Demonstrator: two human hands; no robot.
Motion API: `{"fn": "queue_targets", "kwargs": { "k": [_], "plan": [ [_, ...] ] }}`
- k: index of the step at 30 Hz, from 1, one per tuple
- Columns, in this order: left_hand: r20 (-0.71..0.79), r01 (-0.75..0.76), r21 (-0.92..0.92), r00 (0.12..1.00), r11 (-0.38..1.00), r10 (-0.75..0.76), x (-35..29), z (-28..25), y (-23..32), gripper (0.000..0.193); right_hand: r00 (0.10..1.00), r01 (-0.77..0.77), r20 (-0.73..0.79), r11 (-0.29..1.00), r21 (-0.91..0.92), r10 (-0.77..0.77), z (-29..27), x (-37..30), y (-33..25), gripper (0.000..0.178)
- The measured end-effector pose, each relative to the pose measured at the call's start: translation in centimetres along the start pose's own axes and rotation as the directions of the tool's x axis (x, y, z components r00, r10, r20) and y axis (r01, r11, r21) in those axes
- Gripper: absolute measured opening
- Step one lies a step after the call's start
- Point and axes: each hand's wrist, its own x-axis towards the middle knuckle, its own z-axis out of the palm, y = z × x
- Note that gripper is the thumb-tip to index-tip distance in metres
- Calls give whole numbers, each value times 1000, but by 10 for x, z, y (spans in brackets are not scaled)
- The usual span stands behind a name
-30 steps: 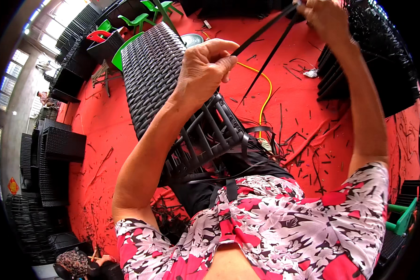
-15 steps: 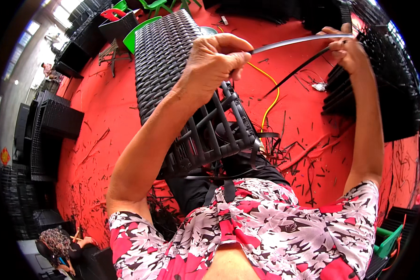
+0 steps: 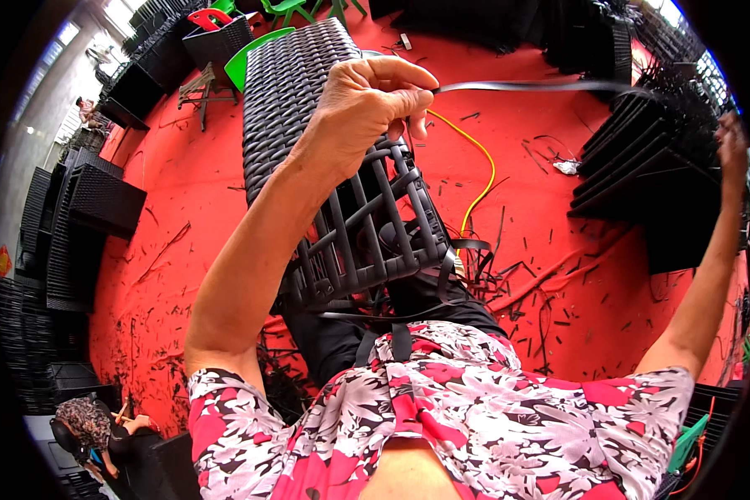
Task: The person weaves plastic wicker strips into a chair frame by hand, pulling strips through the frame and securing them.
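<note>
My left hand (image 3: 379, 96) pinches a flat black plastic strip (image 3: 542, 86) between thumb and fingertips. The strip runs out to the right from the pinch, and its far part is smeared by motion. My right hand (image 3: 732, 150) is stretched out at the far right rim; its fingers are too blurred to make out, and whether it touches the strip does not show. Below and behind my left hand stands a dark woven wicker piece (image 3: 287, 100), densely woven on its long face, with an open lattice of bars (image 3: 383, 225) on the end near my legs.
Strip scraps litter the red floor covering (image 3: 183, 300). A yellow cable (image 3: 485, 158) curves across it. Dark woven pieces (image 3: 642, 167) are stacked at the right, others (image 3: 104, 196) at the left. A person (image 3: 92, 433) bends at lower left. Green chairs (image 3: 287, 10) stand at the back.
My right hand has swung outward to the far right and slightly down. My left hand has shifted a little left, still pinching the strip, which now stretches nearly level.
</note>
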Motion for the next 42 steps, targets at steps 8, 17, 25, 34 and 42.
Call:
{"fn": "queue_targets", "kwargs": {
  "k": [8, 17, 25, 34, 42],
  "plan": [
    [-82, 8, 317, 996, 949, 19, -8, -1, 25, 14, 696, -49, 717, 999, -18, 47, 103, -146, -258, 52],
    [-445, -2, 632, 818, 775, 365, -173, -47, 21, 4, 892, 40, 243, 603, 797, -380, 95, -95, -511, 20],
    [-663, -68, -145, 748, 987, -46, -248, 2, -53, 12, 855, 80, 287, 657, 750, -432, 106, -93, -565, 28],
    [-553, -202, -114, 826, 973, 106, -240, -8, -74, 9, 764, 183, 371, 729, 659, -527, 98, -107, -562, 46],
    [-644, -117, -316, 755, 942, -122, -250, -20, -94, 6, 801, 11, 401, 681, 732, -444, 109, -112, -541, 39]
  ]
}}
